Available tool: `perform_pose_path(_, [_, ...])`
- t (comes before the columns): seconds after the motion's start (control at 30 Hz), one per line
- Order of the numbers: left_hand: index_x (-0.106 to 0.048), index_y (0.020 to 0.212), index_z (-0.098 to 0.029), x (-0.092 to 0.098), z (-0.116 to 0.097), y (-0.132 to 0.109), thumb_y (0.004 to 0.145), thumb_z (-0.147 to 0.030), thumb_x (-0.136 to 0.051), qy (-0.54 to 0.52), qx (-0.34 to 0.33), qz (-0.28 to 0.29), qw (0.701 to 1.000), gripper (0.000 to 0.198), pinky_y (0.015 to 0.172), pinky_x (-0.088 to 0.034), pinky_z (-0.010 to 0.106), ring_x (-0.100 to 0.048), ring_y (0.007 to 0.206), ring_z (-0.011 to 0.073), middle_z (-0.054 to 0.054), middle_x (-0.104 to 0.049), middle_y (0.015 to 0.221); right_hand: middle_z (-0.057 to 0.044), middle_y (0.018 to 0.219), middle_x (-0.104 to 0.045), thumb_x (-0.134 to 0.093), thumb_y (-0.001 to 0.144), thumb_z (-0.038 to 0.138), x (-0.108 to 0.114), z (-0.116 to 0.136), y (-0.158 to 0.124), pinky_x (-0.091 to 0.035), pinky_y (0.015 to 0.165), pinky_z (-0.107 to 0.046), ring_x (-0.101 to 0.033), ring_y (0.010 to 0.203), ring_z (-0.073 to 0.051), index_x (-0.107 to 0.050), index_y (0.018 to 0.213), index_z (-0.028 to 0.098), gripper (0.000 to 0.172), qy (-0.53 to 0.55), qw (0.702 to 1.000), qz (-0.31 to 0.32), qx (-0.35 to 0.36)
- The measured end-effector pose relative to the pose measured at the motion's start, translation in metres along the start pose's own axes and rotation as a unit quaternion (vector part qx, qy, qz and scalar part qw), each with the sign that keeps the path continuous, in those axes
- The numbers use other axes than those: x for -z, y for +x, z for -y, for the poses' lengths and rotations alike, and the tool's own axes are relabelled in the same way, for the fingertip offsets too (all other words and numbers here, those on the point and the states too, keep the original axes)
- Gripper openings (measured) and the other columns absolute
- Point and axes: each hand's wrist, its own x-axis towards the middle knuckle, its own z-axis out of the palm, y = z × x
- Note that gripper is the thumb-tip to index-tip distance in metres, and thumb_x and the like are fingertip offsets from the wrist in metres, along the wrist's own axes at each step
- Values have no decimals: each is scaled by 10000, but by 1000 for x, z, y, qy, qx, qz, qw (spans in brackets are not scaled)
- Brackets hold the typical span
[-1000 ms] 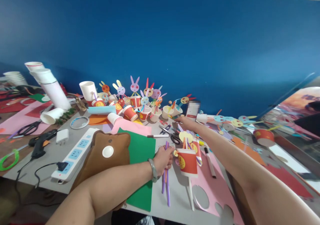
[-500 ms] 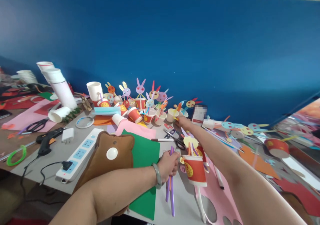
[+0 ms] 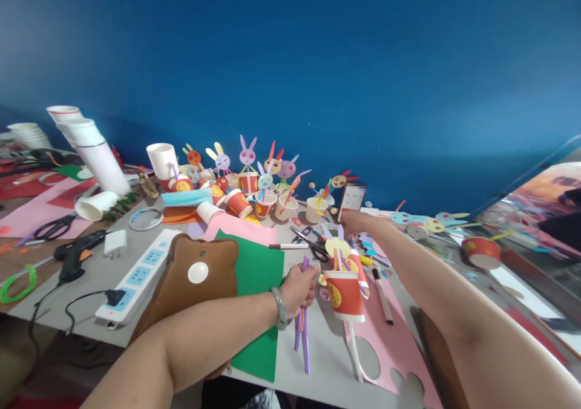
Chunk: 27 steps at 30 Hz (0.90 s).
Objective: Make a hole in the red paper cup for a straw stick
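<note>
The right hand, which half a second ago touched a small paper cup at the far edge of the desk, now reaches the phone there; its fingers curl at the phone's lower edge, though a firm grip I cannot confirm. The left hand stays closed around the straws, about three, beside one red cup. I count two black scissors and one marker.

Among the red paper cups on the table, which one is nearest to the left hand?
The red cup just right of the left hand, with straws sticking out; the other red cups are far back.
</note>
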Motion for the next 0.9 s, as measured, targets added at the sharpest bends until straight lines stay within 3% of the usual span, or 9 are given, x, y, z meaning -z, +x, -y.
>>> perform_pose_path(0.1, [-343, 752, -222, 0, -1, -1, 844, -416, -589, -1, -2, -2, 1000, 327, 407, -77, 228, -188, 362, 26, -121, -285, 505, -58, 874, -705, -753, 806, 349, 8, 9, -2, -526, 685, -295, -662, 787, -192, -670, 1007, 152, 294, 12, 1000, 18, 8])
perform_pose_path(0.17, [-348, 761, -222, 0, 0, -1, 854, -405, -580, -3, -3, -4, 1000, 310, 405, -78, 227, -186, 361, 26, -122, -288, 505, -26, 760, -701, -776, 746, 336, 10, 18, -3, -490, 630, -265, -651, 703, -182, -645, 1050, 168, 371, 30, 999, 12, 23])
perform_pose_path(0.27, [-347, 761, -222, -1, 1, 0, 849, -418, -588, -5, -1, -1, 1000, 323, 405, -75, 226, -183, 359, 25, -123, -279, 504, 3, 745, -703, -737, 745, 312, 6, 31, 0, -465, 628, -244, -640, 665, -159, -604, 1131, 198, 424, 51, 998, 7, 48])
perform_pose_path(0.43, [-356, 777, -224, 0, 1, 2, 829, -447, -613, -4, 4, -11, 1000, 344, 408, -74, 224, -197, 359, 25, -125, -285, 512, -52, 825, -728, -618, 809, 305, -4, 39, 15, -442, 634, -258, -635, 685, -174, -659, 922, 190, 167, 50, 998, -10, 45])
perform_pose_path(0.53, [-362, 796, -224, 0, 1, 1, 826, -456, -619, -3, 6, -11, 1000, 347, 408, -75, 222, -199, 359, 24, -127, -291, 520, -60, 912, -740, -587, 817, 271, -5, 44, 26, -439, 652, -246, -638, 730, -172, -670, 961, 185, 187, 42, 998, -11, 40])
perform_pose_path(0.7, [-367, 798, -224, 0, 0, 1, 822, -459, -621, -5, 5, -12, 1000, 347, 414, -82, 223, -202, 362, 23, -122, -311, 529, -67, 831, -719, -524, 892, 353, -1, 63, 37, -392, 620, -241, -624, 728, -175, -691, 913, 184, 238, -4, 1000, 0, 27])
perform_pose_path(0.9, [-362, 797, -226, 0, 0, 1, 861, -406, -571, -4, 9, -10, 1000, 283, 408, -86, 227, -200, 360, 31, -118, -311, 523, -99, 894, -729, -506, 913, 339, 1, 83, 39, -392, 651, -252, -642, 807, -202, -717, 917, 176, 266, -65, 998, 8, 8])
